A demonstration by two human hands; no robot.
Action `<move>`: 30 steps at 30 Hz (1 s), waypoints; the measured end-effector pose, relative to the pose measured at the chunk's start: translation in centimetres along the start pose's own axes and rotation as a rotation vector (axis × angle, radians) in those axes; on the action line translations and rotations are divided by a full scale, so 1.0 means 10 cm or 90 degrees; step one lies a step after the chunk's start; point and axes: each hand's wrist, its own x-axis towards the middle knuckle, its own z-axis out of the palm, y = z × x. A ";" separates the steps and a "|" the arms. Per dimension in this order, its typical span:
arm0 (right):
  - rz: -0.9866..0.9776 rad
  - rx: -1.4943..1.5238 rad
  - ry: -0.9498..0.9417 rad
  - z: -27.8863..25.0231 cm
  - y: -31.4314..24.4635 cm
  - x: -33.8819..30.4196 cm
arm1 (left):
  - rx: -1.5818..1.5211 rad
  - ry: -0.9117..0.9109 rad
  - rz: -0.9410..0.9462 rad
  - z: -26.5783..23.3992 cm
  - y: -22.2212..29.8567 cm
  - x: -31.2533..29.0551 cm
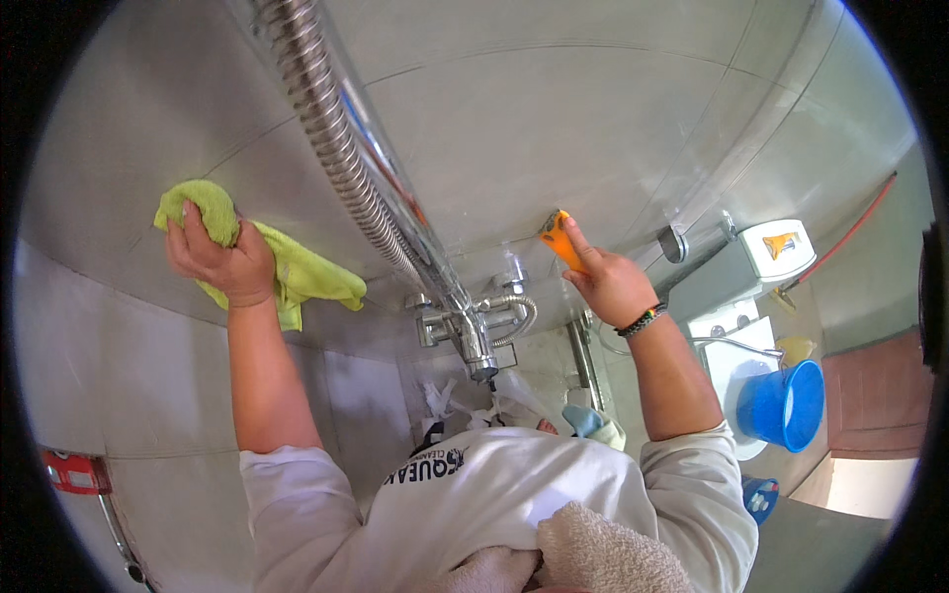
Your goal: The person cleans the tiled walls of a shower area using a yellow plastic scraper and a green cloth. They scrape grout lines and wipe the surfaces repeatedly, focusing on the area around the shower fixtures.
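My left hand grips a yellow-green cloth against the grey tiled wall. Part of the cloth is bunched above the fingers, and the rest hangs to the right of the wrist. On the other side of the shower pipe, my right hand is closed around a small orange hand tool with a dark tip, which looks like a scraper. Its tip is at the wall; whether it touches, I cannot tell. Most of its lower end is hidden in the palm.
A chrome shower pipe with a ribbed hose rises between my arms from the mixer tap. At right stand a white toilet, a blue bucket and a second blue container. A red-and-white object is at lower left.
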 end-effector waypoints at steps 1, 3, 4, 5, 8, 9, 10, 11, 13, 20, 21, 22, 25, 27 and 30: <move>0.002 -0.012 -0.015 -0.05 0.04 0.00 | 0.000 0.003 0.002 0.00 -0.01 0.02; 0.002 -0.036 -0.024 -0.08 0.03 0.00 | 0.001 -0.004 -0.001 0.00 0.00 -0.01; -0.002 -0.048 -0.011 -0.08 -0.04 0.03 | 0.006 0.003 -0.004 0.02 0.01 0.02; -0.005 -0.058 -0.002 -0.06 -0.08 0.02 | 0.011 0.006 -0.008 0.03 0.03 0.05; -0.026 0.009 0.056 0.12 -0.01 -0.02 | -0.015 -0.006 -0.007 0.00 0.04 0.03; -0.026 0.006 0.041 0.08 0.03 -0.02 | -0.029 -0.008 -0.001 -0.01 0.02 0.05; -0.027 0.003 0.025 0.01 0.10 -0.04 | -0.020 -0.003 0.001 -0.02 0.01 0.06; -0.028 -0.004 0.005 -0.05 0.14 -0.04 | -0.010 -0.001 -0.001 -0.02 0.02 0.03; -0.032 -0.044 -0.006 -0.09 0.08 0.01 | 0.007 0.009 -0.011 0.00 0.03 0.05; -0.030 -0.017 -0.014 -0.04 0.09 0.00 | -0.001 -0.006 -0.012 -0.01 0.02 -0.01; -0.034 -0.022 -0.039 -0.12 0.12 0.02 | -0.001 -0.005 -0.013 -0.01 0.02 0.01; -0.066 -0.017 -0.035 -0.14 0.05 0.09 | 0.011 0.008 -0.015 0.01 0.00 0.06; -0.102 -0.003 -0.101 0.02 -0.27 0.16 | 0.013 -0.012 -0.023 -0.01 0.09 -0.01; -0.100 -0.012 -0.160 0.12 -0.45 0.28 | 0.002 -0.011 -0.011 0.00 0.07 0.03; -0.085 -0.012 -0.043 0.09 -0.12 0.08 | -0.019 -0.008 -0.010 -0.04 0.05 0.04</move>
